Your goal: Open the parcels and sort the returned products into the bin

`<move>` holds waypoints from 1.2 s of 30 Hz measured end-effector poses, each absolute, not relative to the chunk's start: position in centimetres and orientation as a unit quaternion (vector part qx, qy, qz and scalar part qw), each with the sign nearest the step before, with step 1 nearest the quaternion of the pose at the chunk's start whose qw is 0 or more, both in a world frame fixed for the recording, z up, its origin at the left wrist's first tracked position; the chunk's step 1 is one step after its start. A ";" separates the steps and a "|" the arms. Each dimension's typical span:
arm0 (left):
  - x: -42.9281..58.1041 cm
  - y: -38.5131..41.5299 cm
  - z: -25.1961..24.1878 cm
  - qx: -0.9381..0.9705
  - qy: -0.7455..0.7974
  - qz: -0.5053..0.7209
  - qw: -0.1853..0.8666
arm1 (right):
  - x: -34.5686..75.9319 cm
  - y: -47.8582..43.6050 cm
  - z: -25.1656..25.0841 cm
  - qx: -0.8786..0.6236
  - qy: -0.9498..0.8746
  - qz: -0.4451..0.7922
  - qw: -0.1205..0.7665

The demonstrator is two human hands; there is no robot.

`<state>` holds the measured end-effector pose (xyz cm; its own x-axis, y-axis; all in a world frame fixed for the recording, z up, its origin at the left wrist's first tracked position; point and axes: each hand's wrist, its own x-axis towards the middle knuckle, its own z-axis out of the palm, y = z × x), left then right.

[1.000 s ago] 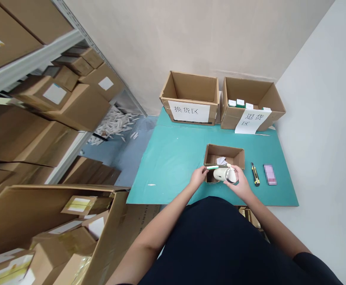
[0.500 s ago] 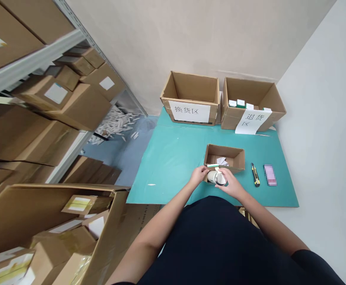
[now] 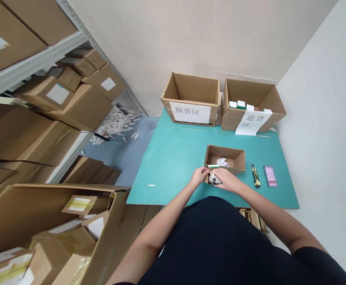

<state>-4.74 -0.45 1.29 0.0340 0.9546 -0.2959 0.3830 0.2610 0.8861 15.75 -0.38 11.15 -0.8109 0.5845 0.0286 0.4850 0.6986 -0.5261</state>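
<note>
Cylindrical white bottle (image 3: 212, 179) under right hand (image 3: 227, 179)

You are wearing a plain, very dark short-sleeved top (image 3: 208, 245) whose sleeve (image 3: 318, 265) ends above the elbow, leaving your forearms (image 3: 157, 221), left hand (image 3: 198, 177) and right hand (image 3: 227, 180) bare.

We've got a flat teal board (image 3: 173, 166) on the floor, a brown cardboard carton (image 3: 190, 89) labelled 换货区 at the back, a matching brown carton (image 3: 230, 120) labelled 退货区 just beside it, a small open cardboard box (image 3: 224, 152) mid-board, a yellow-and-black utility knife (image 3: 256, 176), a flat pink blurred packet (image 3: 270, 176) at its right.
</note>
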 end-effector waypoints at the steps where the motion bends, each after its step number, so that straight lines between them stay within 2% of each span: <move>1: -4.7 -0.5 1.3 0.530 0.629 0.297 0.486 | 15.7 -0.1 10.9 -0.284 -0.922 0.249 0.083; 8: -4.6 -0.5 0.9 0.521 0.628 0.301 0.493 | 14.9 0.7 10.0 -0.230 -0.958 0.169 -0.021; 20: -4.8 -0.8 0.4 0.513 0.622 0.306 0.507 | 14.1 1.3 10.6 -0.210 -0.968 0.119 -0.065; 29: -5.1 -0.5 0.8 0.508 0.616 0.308 0.517 | 14.9 -0.4 8.1 -0.237 -0.965 0.110 -0.033; 33: -4.9 -0.7 1.3 0.499 0.616 0.314 0.522 | 15.8 -1.3 6.8 -0.265 -0.953 0.141 0.038; 36: -4.7 -1.0 1.8 0.485 0.615 0.317 0.535 | 16.3 -2.1 5.8 -0.338 -0.913 0.181 0.137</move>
<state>-4.74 -0.97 1.78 0.0441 0.9355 -0.3506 0.2573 0.3284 0.9088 16.35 -2.09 5.76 -0.7343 0.6667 0.1278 0.5675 0.7062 -0.4233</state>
